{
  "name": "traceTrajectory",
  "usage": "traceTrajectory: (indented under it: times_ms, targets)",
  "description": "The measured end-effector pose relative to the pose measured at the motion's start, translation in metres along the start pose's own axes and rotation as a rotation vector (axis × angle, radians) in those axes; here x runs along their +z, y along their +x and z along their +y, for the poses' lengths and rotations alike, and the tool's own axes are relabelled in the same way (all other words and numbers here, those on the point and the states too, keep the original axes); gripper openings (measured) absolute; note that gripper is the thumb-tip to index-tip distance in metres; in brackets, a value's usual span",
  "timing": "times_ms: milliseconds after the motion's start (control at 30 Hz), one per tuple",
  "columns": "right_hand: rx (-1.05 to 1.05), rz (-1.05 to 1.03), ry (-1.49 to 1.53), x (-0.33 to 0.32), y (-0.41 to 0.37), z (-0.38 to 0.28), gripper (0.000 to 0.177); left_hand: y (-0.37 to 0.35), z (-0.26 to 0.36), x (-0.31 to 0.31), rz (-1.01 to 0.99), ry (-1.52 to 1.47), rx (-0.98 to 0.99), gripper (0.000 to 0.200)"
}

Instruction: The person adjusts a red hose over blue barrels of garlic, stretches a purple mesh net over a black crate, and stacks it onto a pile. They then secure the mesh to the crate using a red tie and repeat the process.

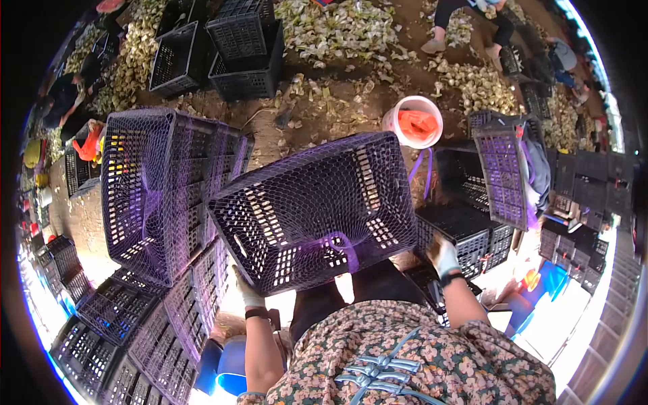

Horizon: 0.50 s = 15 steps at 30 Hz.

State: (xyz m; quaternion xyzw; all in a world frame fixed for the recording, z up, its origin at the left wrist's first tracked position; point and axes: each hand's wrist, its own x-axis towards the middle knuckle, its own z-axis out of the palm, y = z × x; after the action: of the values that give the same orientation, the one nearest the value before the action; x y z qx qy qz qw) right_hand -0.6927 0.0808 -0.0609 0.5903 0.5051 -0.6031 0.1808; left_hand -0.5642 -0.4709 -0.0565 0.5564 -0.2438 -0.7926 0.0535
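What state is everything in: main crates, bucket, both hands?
Centre crate: tilted, netted over, nothing visible inside
Left crate: netted over
Rear crate pair: stacked
White bucket: open, holding orange-red material
Left hand: gripping centre crate's corner
Right hand: grip unclear

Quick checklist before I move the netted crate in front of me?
- Left hand at the crate's lower left corner: ok.
- Left grip closed: cannot tell, fingers partly hidden.
- Right hand on the same crate: cannot tell, it shows beside the right end.
- Net across the opening: ok.
- Crate free of contents: ok, none visible.
- Bucket clear of the crate: cannot tell, they nearly meet in view.
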Motion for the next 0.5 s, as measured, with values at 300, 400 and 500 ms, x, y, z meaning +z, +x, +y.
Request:
traceTrajectory:
  times_ms: [300, 400, 500]
  targets:
    - [-0.62, -0.589, -1.891, 0.212, -0.214, 0.0, 0.044, -0.045, -0.002, 0.006, 0.355, 0.109, 0.129, 0.053]
    - [-0.723, -0.643, -1.761, 0.224, -0.191, 0.03, 0.039, -0.066, 0.009, 0.003, 0.259, 0.402, 0.239, 0.041]
    - [-0.261, -0.849, -1.092, 0.201, -0.183, 0.009, 0.024, -0.069, 0.009, 0.003, 0.149, 0.401, 0.289, 0.031]
